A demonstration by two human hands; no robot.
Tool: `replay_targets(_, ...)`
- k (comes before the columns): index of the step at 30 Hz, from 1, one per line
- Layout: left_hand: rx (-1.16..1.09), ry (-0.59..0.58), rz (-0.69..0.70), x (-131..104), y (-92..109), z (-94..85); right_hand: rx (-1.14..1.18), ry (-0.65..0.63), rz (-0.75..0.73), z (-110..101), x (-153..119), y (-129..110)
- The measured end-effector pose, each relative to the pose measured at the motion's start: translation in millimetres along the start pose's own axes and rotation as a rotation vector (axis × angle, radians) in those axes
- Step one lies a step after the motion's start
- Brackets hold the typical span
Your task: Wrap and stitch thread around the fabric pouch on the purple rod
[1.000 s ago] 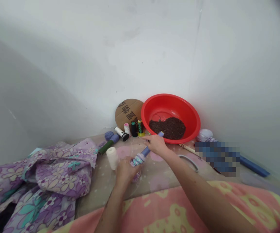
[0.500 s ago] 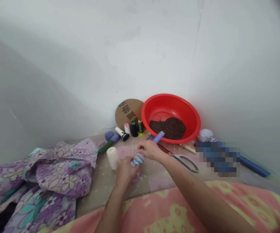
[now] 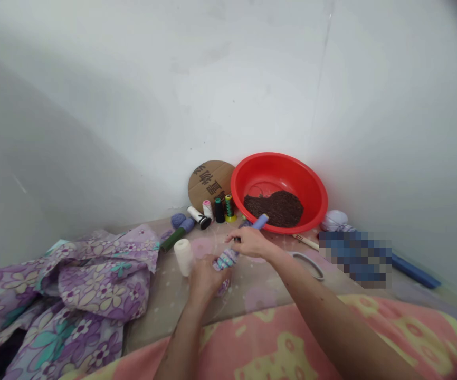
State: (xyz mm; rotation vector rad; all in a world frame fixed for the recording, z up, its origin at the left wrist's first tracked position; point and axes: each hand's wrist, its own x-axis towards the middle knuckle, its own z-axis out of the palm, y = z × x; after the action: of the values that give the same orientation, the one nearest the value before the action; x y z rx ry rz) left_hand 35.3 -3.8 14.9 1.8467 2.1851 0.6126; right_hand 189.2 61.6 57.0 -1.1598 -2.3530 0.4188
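Note:
My left hand [image 3: 207,277] is wrapped round a small bundle of patterned purple and teal cloth [image 3: 225,260], part of which shows below the fingers. Just above and to the right of it is my right hand [image 3: 248,241], its fingers curled together; what they pinch, if anything, is too small to make out. A white thread cone [image 3: 183,257] stands beside my left hand. Behind my right hand, a lilac roll [image 3: 260,221] leans near the basin.
A red basin [image 3: 319,198] with dark grains stands against the wall, beside a cardboard disc [image 3: 208,182] and thread spools [image 3: 219,211]. Floral cloth [image 3: 105,279] lies left. Scissors [image 3: 311,265] are partly under my right arm; a pink and yellow blanket [image 3: 268,348] is in front.
My right hand has moved slightly up and right, and its forearm now covers more of the scissors. My left hand has stayed nearly in place with the bundle.

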Motion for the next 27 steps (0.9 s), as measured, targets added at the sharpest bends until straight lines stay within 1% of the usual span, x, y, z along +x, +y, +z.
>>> replay_targets(2,-0.002,-0.002,0.0,-1,0,-0.4,-0.018,-0.062,-0.095,3,-3,-5)
replay_targets(5,0.009,0.002,-0.008,-1,0,-1.4,-0.107,-0.098,-0.19,6,-5,-11)
replay_targets(7,0.025,0.007,-0.002,-2,-1,-1.7,-0.179,-0.108,-0.211,8,-5,-14)
replay_targets(10,0.027,0.01,0.006,-1,-1,-1.4,-0.225,-0.087,-0.189,10,-2,-16)
replay_targets(12,0.011,0.008,0.009,-1,-1,-1.2,-0.202,-0.029,-0.154,11,1,-15)
replay_targets(18,-0.01,0.001,0.023,-2,0,-2.6,-0.094,0.258,-0.037,12,10,-7)
replay_targets(21,0.0,-0.006,-0.003,-2,1,-3.1,-0.072,0.346,0.007,13,12,-5)
replay_targets(27,0.011,-0.023,-0.003,-3,3,-5.2,-0.005,0.494,0.088,9,16,-5)
